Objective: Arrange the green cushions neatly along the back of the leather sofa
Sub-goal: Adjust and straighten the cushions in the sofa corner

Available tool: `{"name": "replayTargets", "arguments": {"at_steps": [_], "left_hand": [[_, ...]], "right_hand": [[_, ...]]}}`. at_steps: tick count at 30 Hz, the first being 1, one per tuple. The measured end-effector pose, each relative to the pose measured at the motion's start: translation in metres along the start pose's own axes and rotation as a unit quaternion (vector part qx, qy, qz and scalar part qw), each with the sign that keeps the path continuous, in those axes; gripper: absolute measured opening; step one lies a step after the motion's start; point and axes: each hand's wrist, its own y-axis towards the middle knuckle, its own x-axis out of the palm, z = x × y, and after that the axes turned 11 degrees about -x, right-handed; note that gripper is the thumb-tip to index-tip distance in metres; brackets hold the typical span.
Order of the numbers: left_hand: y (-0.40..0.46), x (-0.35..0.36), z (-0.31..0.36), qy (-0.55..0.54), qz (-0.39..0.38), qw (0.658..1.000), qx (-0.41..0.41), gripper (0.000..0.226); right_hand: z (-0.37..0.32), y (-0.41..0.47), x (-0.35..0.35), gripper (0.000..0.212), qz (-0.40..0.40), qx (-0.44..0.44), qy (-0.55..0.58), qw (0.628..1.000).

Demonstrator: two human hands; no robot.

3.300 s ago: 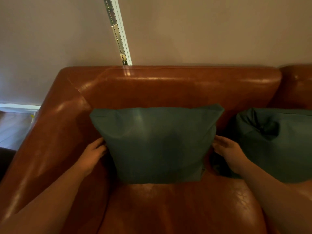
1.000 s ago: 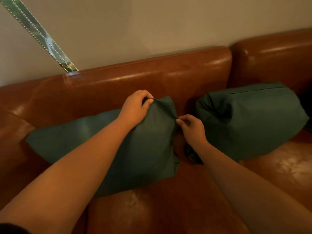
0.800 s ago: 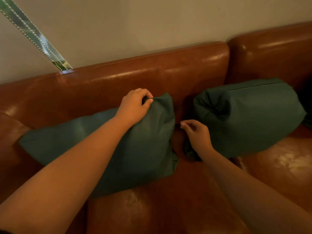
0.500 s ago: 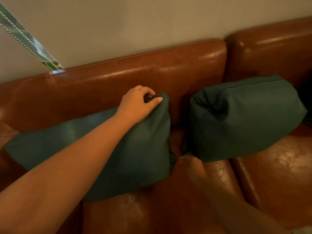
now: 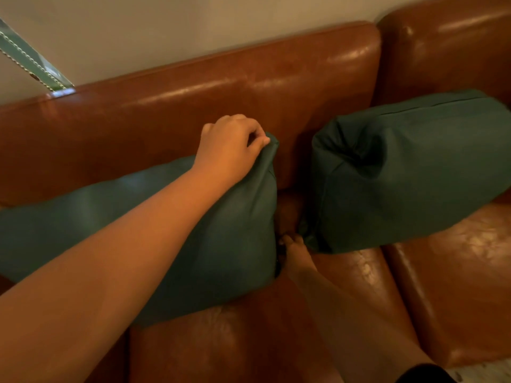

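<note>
From the head camera, we pinch the top right corner of the left green cushion [image 5: 221, 230] with our left hand [image 5: 229, 150]; it leans on the leather sofa [image 5: 249, 87] back. Our right hand [image 5: 297, 254] reaches low between it and the right green cushion [image 5: 409, 172]; we cannot tell its finger state.

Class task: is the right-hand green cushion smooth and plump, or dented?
Dented. The right cushion has a deep puckered hollow at its upper left corner, while it leans against the sofa back.

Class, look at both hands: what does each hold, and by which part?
Left hand pinches the left cushion at its top right corner. Right hand reaches its lower right corner; whether it holds cannot be told.
</note>
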Motion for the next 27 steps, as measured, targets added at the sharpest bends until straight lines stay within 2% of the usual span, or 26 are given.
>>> {"name": "replayTargets", "arguments": {"at_steps": [1,4,6,7,8,10,12,14,16,20,23,25,27], "left_hand": [[-0.001,0.001,-0.001,-0.003,0.013,1.0,0.0,0.017],[-0.001,0.002,-0.009,-0.031,0.052,0.998,-0.013,0.015],[0.0,0.002,-0.017,-0.054,0.079,0.995,-0.017,0.013],[0.001,0.002,-0.02,-0.062,0.09,0.994,-0.018,0.012],[0.002,0.002,-0.023,-0.068,0.098,0.993,-0.018,0.012],[0.003,0.002,-0.027,-0.076,0.108,0.991,-0.017,0.013],[0.005,0.002,-0.03,-0.084,0.117,0.99,-0.012,0.014],[0.007,0.002,-0.035,-0.09,0.127,0.988,-0.006,0.015],[0.009,0.003,-0.039,-0.095,0.138,0.986,-0.007,0.017],[0.011,0.008,-0.04,-0.103,0.137,0.985,-0.006,0.016],[0.015,0.012,-0.039,-0.104,0.138,0.985,-0.001,0.016],[0.017,0.013,-0.037,-0.103,0.134,0.986,0.002,0.016],[0.018,0.015,-0.035,-0.106,0.128,0.986,0.005,0.016]], "right_hand": [[-0.004,0.004,-0.001,0.02,0.004,0.035,0.013,0.999],[-0.014,0.01,-0.005,0.023,-0.009,0.052,-0.014,0.999],[-0.022,0.009,-0.01,0.022,-0.061,0.048,-0.051,0.996],[-0.02,0.013,-0.012,0.022,-0.083,0.078,-0.022,0.993],[-0.022,0.011,-0.016,0.019,-0.08,0.073,-0.051,0.993],[-0.005,0.009,-0.025,0.01,-0.048,0.043,-0.039,0.997],[0.015,0.001,-0.039,0.019,-0.052,0.021,-0.104,0.993],[0.023,-0.004,-0.045,0.018,-0.027,0.055,0.0,0.998],[0.031,-0.006,-0.051,0.011,-0.027,0.097,0.142,0.985],[0.049,-0.014,-0.053,0.01,-0.047,0.126,0.246,0.96],[0.05,-0.015,-0.031,0.017,-0.017,0.138,0.182,0.974],[0.047,-0.017,-0.017,0.02,0.032,0.11,0.107,0.988],[0.051,-0.02,-0.014,0.019,0.084,0.08,0.083,0.99]]}}
